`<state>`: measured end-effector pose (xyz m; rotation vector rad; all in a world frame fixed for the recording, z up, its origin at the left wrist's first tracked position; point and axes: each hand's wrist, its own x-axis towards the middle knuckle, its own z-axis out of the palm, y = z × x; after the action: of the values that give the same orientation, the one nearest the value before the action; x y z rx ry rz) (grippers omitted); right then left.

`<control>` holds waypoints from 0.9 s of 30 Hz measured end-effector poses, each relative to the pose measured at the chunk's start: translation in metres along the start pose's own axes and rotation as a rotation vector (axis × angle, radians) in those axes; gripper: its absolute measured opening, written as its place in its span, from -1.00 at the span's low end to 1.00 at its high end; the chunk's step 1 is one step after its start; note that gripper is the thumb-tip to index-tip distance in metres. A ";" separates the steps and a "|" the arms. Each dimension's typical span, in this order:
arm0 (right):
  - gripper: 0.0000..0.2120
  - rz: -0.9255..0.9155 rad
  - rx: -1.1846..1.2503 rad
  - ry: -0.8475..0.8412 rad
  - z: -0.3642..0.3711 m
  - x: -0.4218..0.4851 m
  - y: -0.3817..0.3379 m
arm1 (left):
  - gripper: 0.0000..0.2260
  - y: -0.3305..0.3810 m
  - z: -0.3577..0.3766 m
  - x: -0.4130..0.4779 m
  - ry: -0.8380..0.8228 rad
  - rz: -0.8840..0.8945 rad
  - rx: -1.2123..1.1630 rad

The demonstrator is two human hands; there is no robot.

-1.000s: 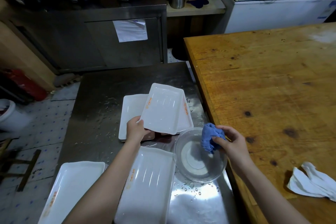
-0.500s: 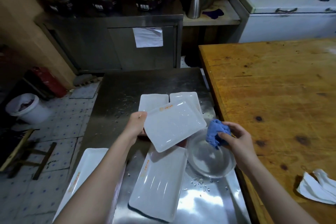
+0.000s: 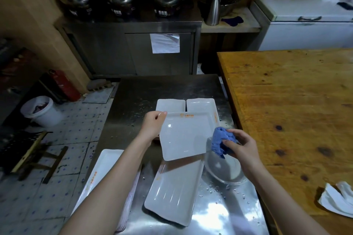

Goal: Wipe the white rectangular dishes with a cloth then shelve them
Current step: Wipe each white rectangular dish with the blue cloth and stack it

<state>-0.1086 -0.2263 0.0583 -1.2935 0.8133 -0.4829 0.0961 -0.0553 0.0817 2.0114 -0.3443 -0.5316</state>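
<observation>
Holding one white dish (image 3: 185, 135) up off the steel counter (image 3: 152, 89) w/ my left grip (image 3: 152, 124): fingers curled round its far-left corner, dish slightly tilted, orange print along its far rim. My right grip (image 3: 240, 145) is bunched round a blue cloth (image 3: 219, 143), pinching it in a wad; the cloth touches the held dish's right edge near the lower corner.

Everything else, rel. to that held dish:
- Just behind it, two more white dishes lie flat side by side, the left one (image 3: 170, 105) & the right one (image 3: 200, 104), both partly hidden by it.
- Just below it, a long dish (image 3: 175, 191) lies angled on the counter, streaky.
- Lower right, under the cloth, is a clear glass bowl (image 3: 225, 171); can't tell which way up.
- Well to the lower left, a dish stack (image 3: 107, 170) sits at the counter's edge.
- To the right is a wood counter (image 3: 286, 101), w/ a crumpled white rag (image 3: 336, 202) on it, far lower right.
- Water drops (image 3: 212, 190) dot the steel below the bowl.
</observation>
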 end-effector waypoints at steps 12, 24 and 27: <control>-0.70 -0.066 -0.051 0.041 0.006 0.009 -0.002 | -0.92 0.020 0.000 -0.012 0.295 0.161 0.013; -0.69 -0.130 -0.184 0.230 0.025 0.019 -0.009 | -0.88 0.030 0.016 -0.029 0.107 0.235 0.078; -0.74 -0.175 -0.197 0.184 0.039 0.015 -0.010 | -0.87 0.029 0.021 -0.031 0.104 0.215 0.030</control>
<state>-0.0681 -0.2140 0.0665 -1.5261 0.9227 -0.6826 0.0584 -0.0705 0.1056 1.9923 -0.5004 -0.2879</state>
